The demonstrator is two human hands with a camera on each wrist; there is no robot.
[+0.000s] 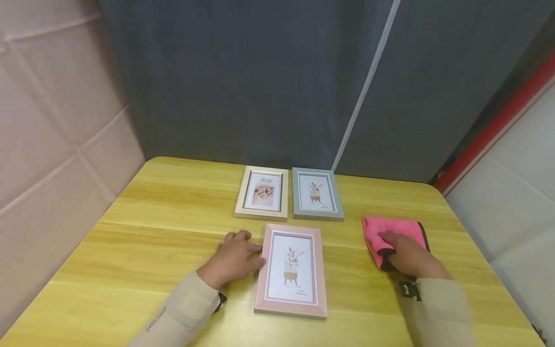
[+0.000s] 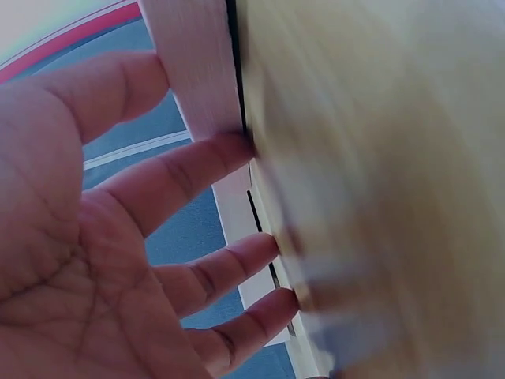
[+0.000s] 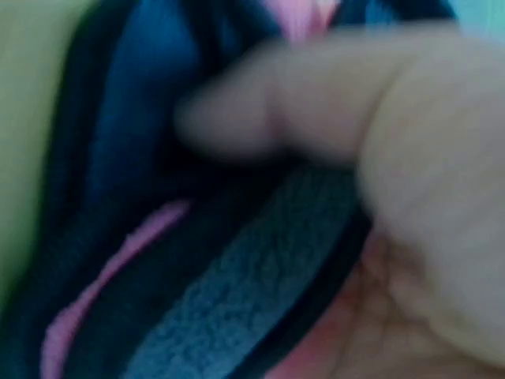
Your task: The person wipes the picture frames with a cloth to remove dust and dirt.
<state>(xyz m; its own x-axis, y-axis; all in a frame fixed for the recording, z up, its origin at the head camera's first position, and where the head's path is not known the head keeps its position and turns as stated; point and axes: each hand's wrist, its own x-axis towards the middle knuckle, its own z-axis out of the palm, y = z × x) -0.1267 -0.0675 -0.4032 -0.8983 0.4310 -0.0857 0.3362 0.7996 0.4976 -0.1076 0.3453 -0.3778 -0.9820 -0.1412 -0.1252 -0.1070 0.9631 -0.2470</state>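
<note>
A pink picture frame [image 1: 321, 270] with a plant-pot print lies flat on the wooden table. At its left edge is my left hand [image 1: 234, 260], thumb and index fingertip touching the frame's side. In the left wrist view the fingers of that hand [image 2: 158, 189] reach fairly straight along the pink frame's border [image 2: 197, 71], the lower fingertips down by the tabletop. To the right, my right hand [image 1: 409, 255] grips a folded pink cloth [image 1: 390, 225] with dark edging. Close up in the right wrist view, the thumb [image 3: 316, 103] presses on the cloth's grey, dark-trimmed folds [image 3: 245, 268].
Behind the pink frame lie a cream-gold picture frame [image 1: 284, 197] and a grey-blue picture frame [image 1: 297, 197], side by side near the table's back edge. A dark grey panel [image 1: 243, 86] rises behind the table [image 1: 143, 250]. Pale walls stand at both sides.
</note>
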